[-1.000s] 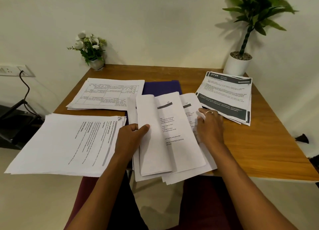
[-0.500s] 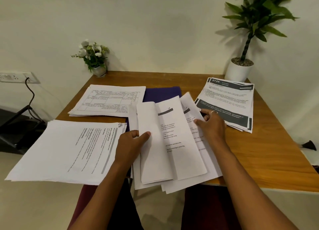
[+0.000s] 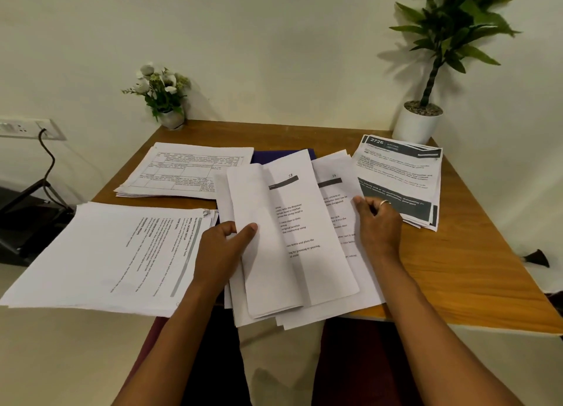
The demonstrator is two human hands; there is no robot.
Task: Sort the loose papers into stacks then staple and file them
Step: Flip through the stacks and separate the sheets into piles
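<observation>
— What is spread on the wooden table?
— Flat white paper stacks; the centre pile overhangs the near edge.
— Held?
— Its curled-back sheets are gripped by the left hand; the right hand is curled at its edge, grip unclear.

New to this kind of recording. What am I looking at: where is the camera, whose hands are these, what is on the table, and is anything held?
No machine: a person works bare-handed, filmed by one camera on their head, looking down. On the wooden table lie a front-left stack, a table-printed stack behind it and a dark-bannered stack at right. A purple folder shows beyond the middle pile. The left hand grips that pile's turned-back sheets; the right hand rests curled at the next page's edge, whether pinching is unclear.
</observation>
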